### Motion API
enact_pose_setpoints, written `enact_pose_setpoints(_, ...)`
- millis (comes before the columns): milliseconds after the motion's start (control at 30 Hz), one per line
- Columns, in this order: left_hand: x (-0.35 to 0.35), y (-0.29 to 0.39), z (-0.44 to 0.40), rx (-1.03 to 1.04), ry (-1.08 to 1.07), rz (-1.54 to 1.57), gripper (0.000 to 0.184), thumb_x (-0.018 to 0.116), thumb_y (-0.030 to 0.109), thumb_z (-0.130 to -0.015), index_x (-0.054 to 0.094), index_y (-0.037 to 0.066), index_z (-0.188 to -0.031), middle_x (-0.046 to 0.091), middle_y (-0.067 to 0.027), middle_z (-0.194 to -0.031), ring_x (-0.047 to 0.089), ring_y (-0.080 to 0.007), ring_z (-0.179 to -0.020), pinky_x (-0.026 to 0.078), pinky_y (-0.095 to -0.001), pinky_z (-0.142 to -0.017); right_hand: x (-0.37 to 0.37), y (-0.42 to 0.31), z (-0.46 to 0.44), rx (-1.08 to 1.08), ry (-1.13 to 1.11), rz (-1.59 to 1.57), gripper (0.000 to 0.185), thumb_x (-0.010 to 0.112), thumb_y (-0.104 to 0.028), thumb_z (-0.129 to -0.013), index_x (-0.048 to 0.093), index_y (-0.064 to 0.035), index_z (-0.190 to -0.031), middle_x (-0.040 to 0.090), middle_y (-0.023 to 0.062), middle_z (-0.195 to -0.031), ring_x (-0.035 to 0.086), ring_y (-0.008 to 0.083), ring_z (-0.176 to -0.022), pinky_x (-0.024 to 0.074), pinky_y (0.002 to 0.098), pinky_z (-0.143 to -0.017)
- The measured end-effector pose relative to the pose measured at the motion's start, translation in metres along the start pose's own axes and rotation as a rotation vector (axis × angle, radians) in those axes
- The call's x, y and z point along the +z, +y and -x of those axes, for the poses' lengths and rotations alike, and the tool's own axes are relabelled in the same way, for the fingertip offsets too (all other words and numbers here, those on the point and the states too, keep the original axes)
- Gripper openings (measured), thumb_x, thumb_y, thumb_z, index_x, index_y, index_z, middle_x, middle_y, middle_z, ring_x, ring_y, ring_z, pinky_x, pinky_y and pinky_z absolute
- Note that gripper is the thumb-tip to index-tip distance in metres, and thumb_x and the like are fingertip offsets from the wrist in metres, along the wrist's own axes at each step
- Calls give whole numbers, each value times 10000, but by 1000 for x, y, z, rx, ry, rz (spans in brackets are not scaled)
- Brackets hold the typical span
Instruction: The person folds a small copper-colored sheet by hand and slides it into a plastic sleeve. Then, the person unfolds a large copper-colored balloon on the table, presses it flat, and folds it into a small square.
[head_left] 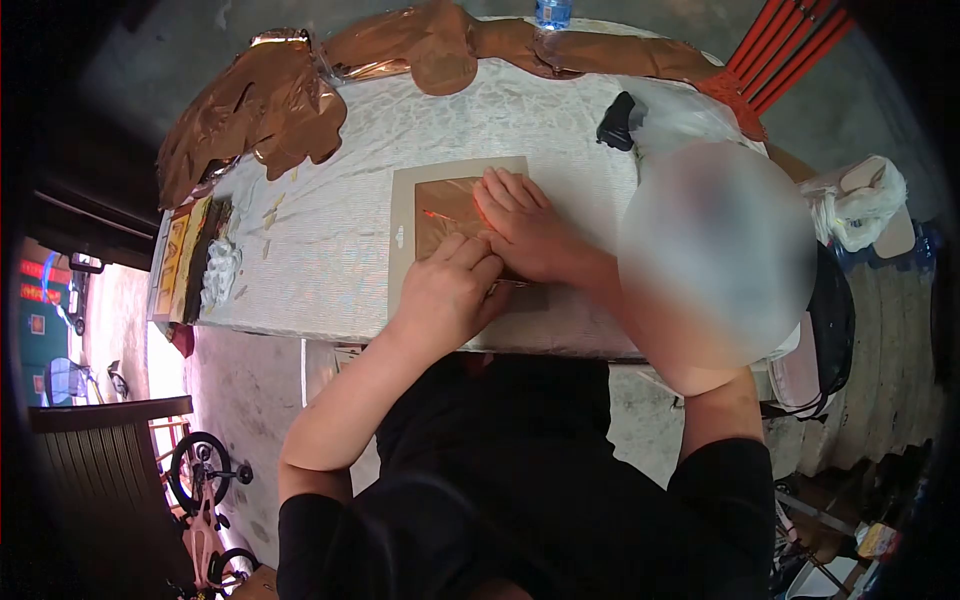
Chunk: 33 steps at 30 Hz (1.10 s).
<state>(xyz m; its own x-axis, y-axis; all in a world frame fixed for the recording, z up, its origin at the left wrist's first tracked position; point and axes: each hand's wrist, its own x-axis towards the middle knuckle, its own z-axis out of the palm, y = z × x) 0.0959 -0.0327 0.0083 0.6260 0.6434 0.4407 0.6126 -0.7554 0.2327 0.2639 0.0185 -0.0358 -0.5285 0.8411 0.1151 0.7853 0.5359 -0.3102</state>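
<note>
Head camera view, with clock hours read from the card as the dial's centre: a folded brown foil sheet (pixel 440 232) lies on a grey-beige card (pixel 402 275), close to the 6 o'clock edge of the white-covered desk (pixel 320 260). At 3 o'clock the right hand (pixel 528 235) lies palm down over the foil's side, its fingers stretched nearly straight and close together, tips towards 12 o'clock. At 6 o'clock the left hand (pixel 452 287) rests on the foil's near part with fingers curled; whether they pinch anything is hidden. Larger brown foil shapes (pixel 445 65) line the desk's far edge from 10 o'clock round to nearly 2, a bottle (pixel 553 13) stands at 1, a black object (pixel 617 122) lies at 2, and a white crumpled wad (pixel 220 272) sits at 9. The foil looks very light, thin and slick, likely to slide and crease and perhaps tear if dragged by one corner; the card seems stiffer. A flat palm suits the foil for steadying, a gentle pinch at a folded edge for lifting, and the card's bare 9 o'clock margin offers the firmest hold.
</note>
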Motion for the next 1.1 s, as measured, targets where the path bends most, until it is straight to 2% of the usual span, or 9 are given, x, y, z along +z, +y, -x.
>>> enact_pose_setpoints(267,5,2,0,38,11,-76,163,723,175,-717,607,81,-782,569,-50,-827,585,-235,-749,509,-338,-583,-3,-1,-1,28,-35,-41,590,387,-305,-965,254,23,-1437,206,213,-1518,121,310,-1437,83,436,-1165)
enact_pose_setpoints(467,8,-5,-3,151,-2,-122,153,709,178,-745,580,97,-758,570,-50,-807,591,-215,-678,500,-331,-540,-2,-2,-1,30,-30,-23,593,379,-315,-969,253,26,-1438,207,213,-1520,127,310,-1436,89,434,-1160)
enact_pose_setpoints(633,16,7,-2,18,12,-230,164,703,188,-752,567,97,-762,571,-53,-763,601,-220,-646,493,-333,-509,2,1,-1,7,4,-26,594,377,-323,-972,259,29,-1435,212,216,-1517,135,309,-1434,93,437,-1157)
enact_pose_setpoints(733,11,8,-4,26,63,-182,159,698,181,-756,567,93,-773,557,-51,-728,597,-221,-626,488,-333,-494,3,0,0,-6,27,2,594,392,-319,-966,270,31,-1430,226,221,-1510,149,313,-1430,103,441,-1155)
enact_pose_setpoints(800,12,2,0,77,47,-189,155,694,180,-761,568,93,-779,556,-49,-737,598,-214,-637,487,-328,-495,4,-1,1,-10,43,23,596,410,-314,-959,279,33,-1425,240,224,-1503,163,317,-1425,114,445,-1153)
enact_pose_setpoints(867,11,-1,3,126,29,-195,151,691,179,-765,569,92,-784,554,-46,-746,599,-207,-649,486,-324,-496,8,0,2,-56,153,61,599,462,-299,-931,319,45,-1401,291,231,-1476,213,331,-1405,145,455,-1146)
enact_pose_setpoints(933,8,-2,6,198,-34,-268,116,601,133,-708,545,81,-795,562,-59,-802,594,-184,-714,501,-291,-520,13,-1,2,-63,196,73,599,480,-294,-919,338,50,-1388,313,233,-1463,235,336,-1394,158,459,-1142)
enact_pose_setpoints(967,9,-4,7,197,-35,-268,116,601,133,-708,545,81,-795,562,-59,-802,594,-184,-714,501,-291,-520,15,-1,3,-68,239,88,598,499,-289,-906,357,55,-1375,335,235,-1449,256,342,-1384,171,463,-1137)
enact_pose_setpoints(1100,8,-12,7,299,-4,-247,140,587,125,-688,553,81,-816,555,-51,-808,595,-176,-746,508,-290,-544,12,-3,4,-64,245,86,595,498,-291,-905,368,58,-1368,346,236,-1442,266,346,-1377,173,465,-1136)
